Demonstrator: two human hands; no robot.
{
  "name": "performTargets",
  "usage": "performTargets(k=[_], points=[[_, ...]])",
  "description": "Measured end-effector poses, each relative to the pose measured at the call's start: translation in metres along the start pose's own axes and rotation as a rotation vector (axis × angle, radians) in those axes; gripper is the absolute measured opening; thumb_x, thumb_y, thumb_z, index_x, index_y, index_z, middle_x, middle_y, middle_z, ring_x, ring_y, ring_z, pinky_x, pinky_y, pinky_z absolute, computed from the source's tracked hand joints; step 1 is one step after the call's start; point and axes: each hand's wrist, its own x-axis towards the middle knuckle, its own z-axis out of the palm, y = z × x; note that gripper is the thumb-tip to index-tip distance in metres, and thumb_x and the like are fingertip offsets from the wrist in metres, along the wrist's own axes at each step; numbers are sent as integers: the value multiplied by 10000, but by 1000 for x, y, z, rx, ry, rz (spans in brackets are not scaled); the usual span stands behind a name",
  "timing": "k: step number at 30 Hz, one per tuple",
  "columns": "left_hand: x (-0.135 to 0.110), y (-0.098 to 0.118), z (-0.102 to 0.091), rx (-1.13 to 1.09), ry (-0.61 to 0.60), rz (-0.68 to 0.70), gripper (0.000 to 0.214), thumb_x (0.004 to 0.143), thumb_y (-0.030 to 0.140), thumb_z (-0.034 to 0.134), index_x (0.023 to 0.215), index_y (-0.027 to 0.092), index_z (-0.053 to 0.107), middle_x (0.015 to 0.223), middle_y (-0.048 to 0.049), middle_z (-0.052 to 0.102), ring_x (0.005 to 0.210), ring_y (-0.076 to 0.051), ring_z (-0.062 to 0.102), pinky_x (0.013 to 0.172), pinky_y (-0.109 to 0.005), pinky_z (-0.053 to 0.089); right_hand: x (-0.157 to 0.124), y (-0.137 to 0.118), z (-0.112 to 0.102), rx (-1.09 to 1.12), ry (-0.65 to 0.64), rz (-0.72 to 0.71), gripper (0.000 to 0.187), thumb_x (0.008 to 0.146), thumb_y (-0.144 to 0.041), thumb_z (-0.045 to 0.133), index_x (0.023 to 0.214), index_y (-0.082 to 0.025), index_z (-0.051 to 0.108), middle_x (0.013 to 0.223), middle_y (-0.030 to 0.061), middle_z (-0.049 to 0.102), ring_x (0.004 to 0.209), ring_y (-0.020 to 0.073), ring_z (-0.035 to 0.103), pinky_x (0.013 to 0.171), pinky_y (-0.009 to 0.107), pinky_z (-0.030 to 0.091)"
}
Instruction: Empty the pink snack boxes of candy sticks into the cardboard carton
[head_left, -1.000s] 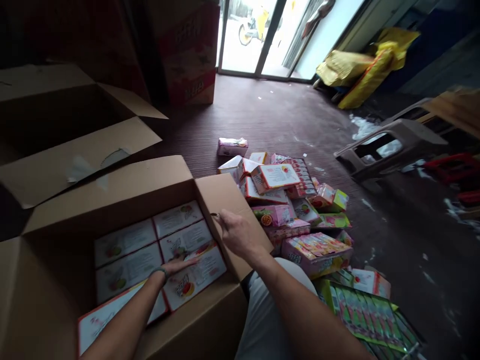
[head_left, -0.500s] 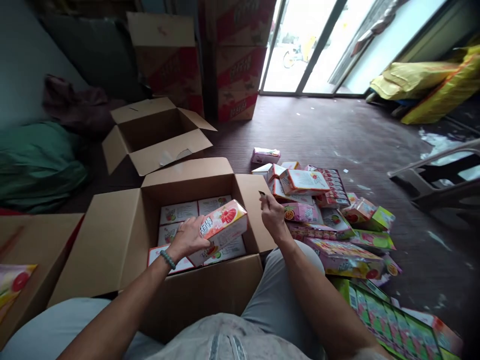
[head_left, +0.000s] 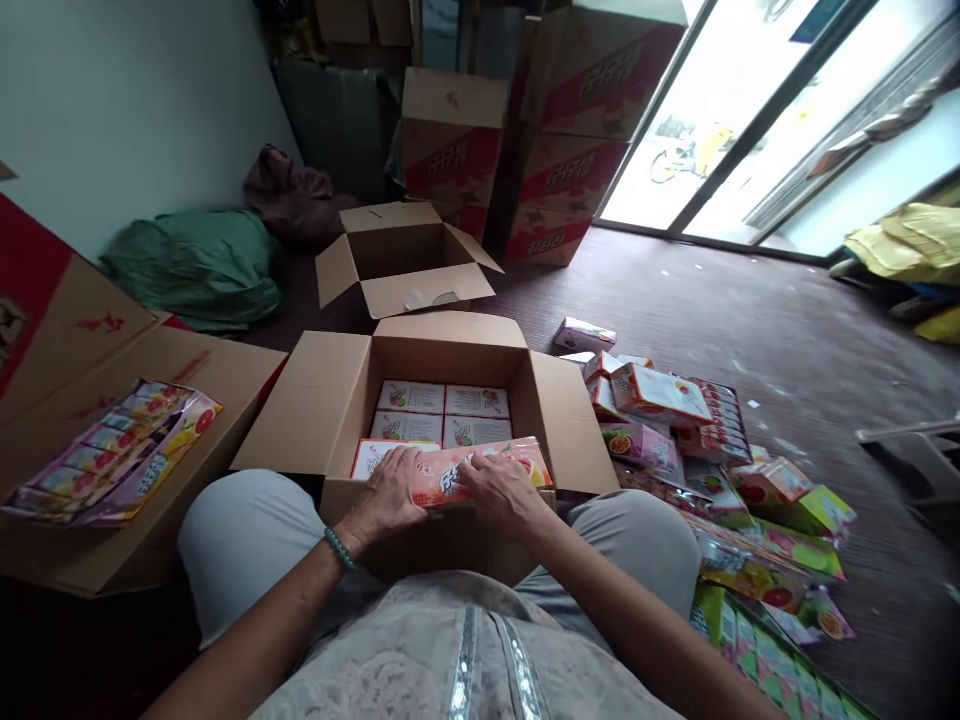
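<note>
A long pink-orange box with fruit pictures (head_left: 439, 482) lies across the near edge of an open cardboard carton (head_left: 574, 415) between my knees. My left hand (head_left: 386, 497) is closed around its left end. My right hand (head_left: 506, 492) grips it right of the middle, fingers bent over the printed side; whether a small thing is also in that hand is hidden. Inside the carton, several white printed boxes (head_left: 411, 396) lie side by side. One orange-edged white box (head_left: 367, 457) shows at the near left, partly behind my left hand.
Loose fruit-printed boxes (head_left: 664, 392) are heaped on the floor at my right. At left, a flat fruit-printed pack (head_left: 124, 450) rests on another carton's flap (head_left: 187, 365). An open carton (head_left: 420, 285) and stacked red-brown cartons (head_left: 570, 185) stand ahead, near a glass door (head_left: 675, 170).
The held box has come toward me and been turned lengthwise across the carton's near edge. My right hand, earlier holding a small dark piece over the right flap, is now on the box. The view swung left.
</note>
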Motion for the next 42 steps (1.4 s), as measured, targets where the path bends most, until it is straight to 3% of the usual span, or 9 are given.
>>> performTargets(k=[5,9,19,23,26,29,33,38,42], points=[[-8,-9,12,-89,85,33,719,629,525,773,1210,213,487,1199,-127,578,1162,-319,527,1064,-444,402,26,-35,-9,-116,-80,-86,229,930,-104,424,1039,-125,624,948,149,680,818,251,638,646,341,423],[-11,-10,17,-102,120,77,744,641,541,770,1224,184,476,1205,-142,578,1154,-323,536,1061,-441,408,28,-29,-13,-150,-158,-93,234,930,-83,422,1031,-124,630,956,148,684,831,247,640,649,338,418],[-8,-1,8,-132,42,37,704,631,357,774,1245,197,468,1243,-123,578,1196,-311,526,1101,-418,391,-43,85,-19,-207,-218,246,267,917,-78,445,1035,-178,663,955,102,705,834,200,642,648,285,345],[2,-3,10,-222,71,-23,761,568,326,817,1239,213,476,1246,-97,583,1185,-299,549,1055,-386,435,-79,123,-8,-43,-93,416,264,919,-105,425,952,-222,659,909,64,714,762,171,627,586,274,276],[26,-15,-3,-319,54,-225,766,497,337,867,1165,211,516,1177,-75,631,1076,-272,611,933,-350,499,-103,135,8,43,87,727,259,957,-194,373,908,-205,627,819,78,700,673,173,585,571,283,255],[65,-10,-18,-499,-1,-392,758,469,413,894,1104,197,539,1070,-62,689,967,-257,649,796,-328,524,-113,128,27,125,90,794,256,944,-185,362,869,-211,606,760,64,683,631,171,557,580,283,256],[127,56,-14,-907,-118,-334,675,532,427,875,1059,164,545,1048,-103,695,868,-233,662,670,-312,505,-87,101,44,199,22,700,267,958,-185,363,869,-207,614,788,66,696,679,176,591,592,277,267],[178,144,8,-1140,-405,-25,438,865,453,609,1190,162,571,1165,-176,674,949,-191,674,768,-319,529,-45,104,44,183,40,702,264,994,-267,391,970,-218,649,836,73,700,722,182,618,579,264,274],[200,96,15,-918,-368,-60,500,828,501,632,1215,190,577,1178,-127,678,1035,-209,655,816,-305,509,-35,140,38,120,64,766,274,999,-262,381,907,-222,636,847,63,697,676,167,583,566,271,225]])
